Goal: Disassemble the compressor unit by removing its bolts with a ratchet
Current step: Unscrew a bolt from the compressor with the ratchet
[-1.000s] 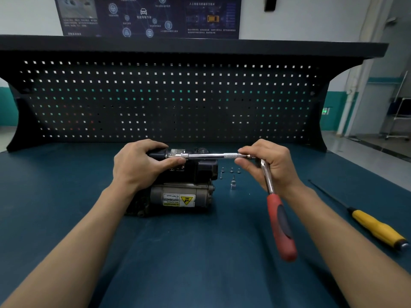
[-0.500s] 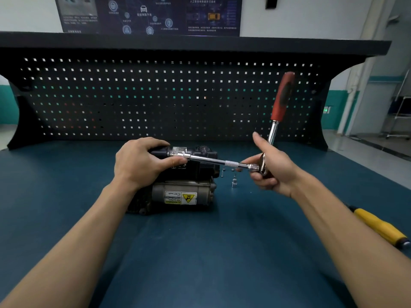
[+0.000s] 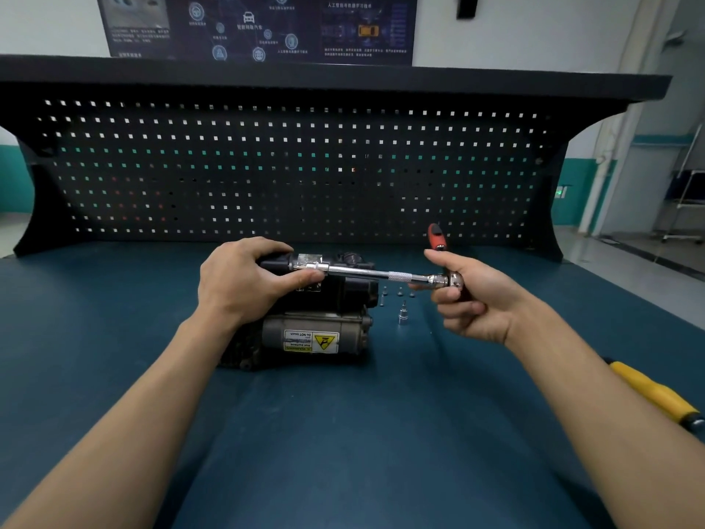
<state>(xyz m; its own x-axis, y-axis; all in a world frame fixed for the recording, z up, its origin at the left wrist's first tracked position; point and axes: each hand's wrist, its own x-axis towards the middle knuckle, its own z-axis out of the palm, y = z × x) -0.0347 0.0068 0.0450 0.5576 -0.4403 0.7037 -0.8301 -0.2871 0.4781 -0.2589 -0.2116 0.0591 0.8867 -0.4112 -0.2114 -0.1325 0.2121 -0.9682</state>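
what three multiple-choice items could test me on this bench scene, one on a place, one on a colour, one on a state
1. Where is the screwdriver? A in a drawer; B far right on the bench; C on the floor
2. The ratchet grip is: A red; B blue; C green
3. The left hand: A grips the compressor top; B lies flat; C holds a cup

B: it lies beside the right forearm.
A: a red tip shows behind the right hand.
A: its fingers curl over the black top.
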